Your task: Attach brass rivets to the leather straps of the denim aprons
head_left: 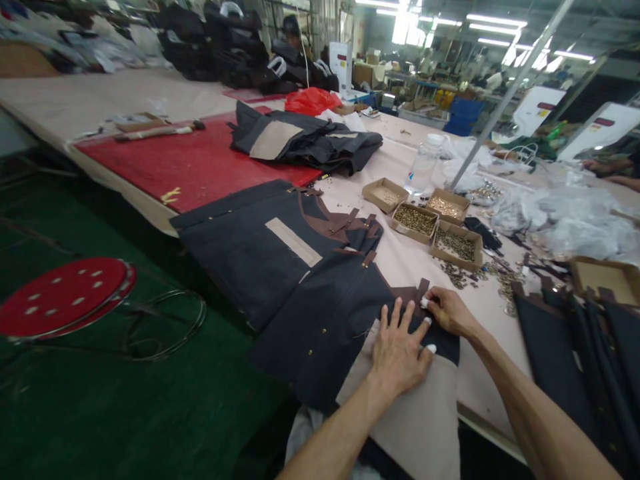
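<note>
My left hand lies flat with fingers spread, pressing on a dark fabric piece that has a beige panel. White wraps cover some fingertips on both hands. My right hand is closed in a pinch at the short brown strap on that piece's edge; anything small between the fingertips is hidden. Beside it, further dark fabric pieces with brown edging and brass-coloured studs overlap along the table's front edge. One carries a beige strip.
Several cardboard trays hold small metal fittings, with loose ones scattered nearby. A clear plastic jar stands behind them. More dark pieces lie at right. A red board bears a hammer. A red stool stands at left.
</note>
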A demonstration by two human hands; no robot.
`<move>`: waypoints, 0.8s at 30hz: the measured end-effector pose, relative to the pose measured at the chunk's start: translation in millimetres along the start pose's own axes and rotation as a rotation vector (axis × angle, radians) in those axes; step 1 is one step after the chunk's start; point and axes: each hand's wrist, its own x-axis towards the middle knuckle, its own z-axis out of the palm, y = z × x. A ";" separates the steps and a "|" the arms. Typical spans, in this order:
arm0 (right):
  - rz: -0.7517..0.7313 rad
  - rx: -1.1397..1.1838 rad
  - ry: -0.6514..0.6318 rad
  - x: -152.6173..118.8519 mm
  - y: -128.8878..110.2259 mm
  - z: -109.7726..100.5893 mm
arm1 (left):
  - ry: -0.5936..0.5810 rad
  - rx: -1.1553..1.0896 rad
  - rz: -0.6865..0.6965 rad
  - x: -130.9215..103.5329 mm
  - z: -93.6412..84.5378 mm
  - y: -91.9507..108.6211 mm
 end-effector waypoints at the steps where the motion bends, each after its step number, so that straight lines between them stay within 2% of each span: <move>1: 0.015 0.006 -0.005 1.9 0.4 -0.6 | -0.001 -0.002 -0.004 0.2 -0.2 -0.2; 6: 0.128 0.077 -0.051 15.3 1.0 -7.1 | -0.016 0.001 -0.016 1.3 -0.9 0.0; 11: 0.158 0.183 -0.192 29.0 3.6 -18.5 | 0.001 -0.018 -0.006 1.3 -2.0 -0.2; 15: 0.237 0.261 -0.275 36.8 1.1 -23.0 | 0.005 -0.030 -0.016 1.8 -1.6 -1.1; 21: 0.418 0.085 -0.292 56.7 7.0 -21.8 | -0.015 -0.027 -0.018 5.8 1.7 -2.9; 24: 0.431 0.046 -0.297 61.0 5.3 -23.2 | -0.013 -0.025 -0.014 7.4 1.7 -3.1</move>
